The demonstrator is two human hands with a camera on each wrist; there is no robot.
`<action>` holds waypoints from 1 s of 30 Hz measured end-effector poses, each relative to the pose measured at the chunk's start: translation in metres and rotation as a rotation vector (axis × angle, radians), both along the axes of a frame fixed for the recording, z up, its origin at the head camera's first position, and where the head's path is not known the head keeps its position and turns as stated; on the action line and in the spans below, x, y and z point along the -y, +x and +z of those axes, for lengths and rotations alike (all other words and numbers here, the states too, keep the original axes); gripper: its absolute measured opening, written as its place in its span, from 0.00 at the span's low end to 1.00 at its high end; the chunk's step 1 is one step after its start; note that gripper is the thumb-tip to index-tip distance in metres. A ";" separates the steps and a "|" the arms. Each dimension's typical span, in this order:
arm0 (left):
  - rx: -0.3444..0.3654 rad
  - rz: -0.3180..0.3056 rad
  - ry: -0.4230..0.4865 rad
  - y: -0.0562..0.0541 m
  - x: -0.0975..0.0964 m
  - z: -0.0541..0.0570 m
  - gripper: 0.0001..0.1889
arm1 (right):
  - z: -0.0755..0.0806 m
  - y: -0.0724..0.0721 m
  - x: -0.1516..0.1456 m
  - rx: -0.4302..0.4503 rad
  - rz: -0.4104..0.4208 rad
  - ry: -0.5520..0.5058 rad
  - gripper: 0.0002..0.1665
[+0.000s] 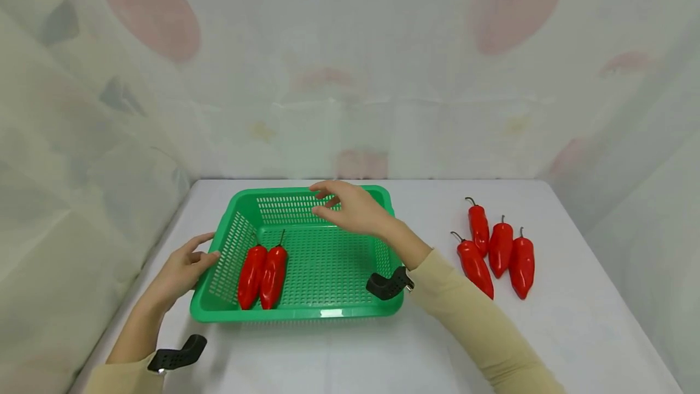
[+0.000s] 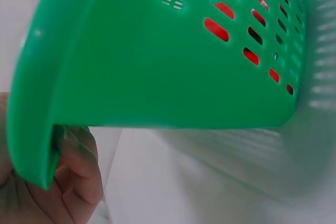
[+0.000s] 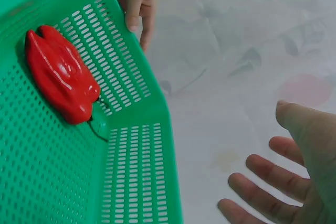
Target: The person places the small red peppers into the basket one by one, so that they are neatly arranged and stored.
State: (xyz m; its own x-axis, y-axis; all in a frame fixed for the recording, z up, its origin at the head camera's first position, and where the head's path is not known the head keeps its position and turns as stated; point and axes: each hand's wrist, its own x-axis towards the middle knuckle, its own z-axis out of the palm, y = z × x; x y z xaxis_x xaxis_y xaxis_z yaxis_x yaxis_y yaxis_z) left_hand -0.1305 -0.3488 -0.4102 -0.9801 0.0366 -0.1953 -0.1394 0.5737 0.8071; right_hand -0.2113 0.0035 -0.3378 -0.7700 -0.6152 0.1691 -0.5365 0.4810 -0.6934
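Observation:
A green plastic basket (image 1: 322, 315) with slotted walls stands on the left half of the table. My left hand (image 1: 177, 272) grips its left rim, thumb over the edge; in the left wrist view the curled fingers (image 2: 79, 166) lie beneath the rim. Inside, against the left end, two glossy red peppers (image 1: 273, 276) lie side by side with their stems toward the back. Over the far right part of the basket is my right hand (image 1: 355, 207), holding nothing. Its fingers (image 3: 268, 187) are spread and loosely bent in the right wrist view.
Several more red peppers (image 1: 500, 249) lie close together on the white table (image 1: 569, 327), right of the basket. A pale patterned curtain (image 1: 415, 102) encloses the back and sides. Each wrist carries a black strap (image 1: 389, 284).

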 end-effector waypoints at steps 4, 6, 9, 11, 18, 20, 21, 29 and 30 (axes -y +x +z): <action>0.006 0.000 0.004 0.001 0.001 0.001 0.34 | -0.002 0.004 -0.014 -0.018 -0.046 -0.031 0.24; 0.008 0.002 -0.002 0.001 0.002 0.002 0.35 | -0.003 0.006 -0.021 -0.024 -0.061 -0.049 0.24; 0.012 0.003 -0.006 0.001 0.003 0.003 0.35 | -0.003 0.008 -0.031 -0.034 -0.077 -0.090 0.23; 0.016 0.004 -0.011 0.001 0.003 0.004 0.36 | -0.002 0.010 -0.037 -0.049 -0.091 -0.117 0.23; 0.028 0.010 -0.012 0.002 0.004 0.003 0.36 | -0.006 0.016 -0.053 -0.114 -0.148 -0.239 0.23; 0.019 0.011 -0.019 0.001 0.005 0.003 0.36 | -0.008 0.016 -0.057 -0.125 -0.158 -0.264 0.23; 0.017 0.012 -0.021 0.000 0.005 0.004 0.36 | -0.008 0.017 -0.060 -0.128 -0.162 -0.273 0.23; 0.041 0.024 -0.015 0.000 0.004 0.001 0.36 | -0.017 0.032 -0.085 -0.109 -0.213 -0.316 0.23; 0.042 0.027 -0.016 0.000 0.004 0.001 0.36 | -0.019 0.034 -0.088 -0.116 -0.237 -0.318 0.23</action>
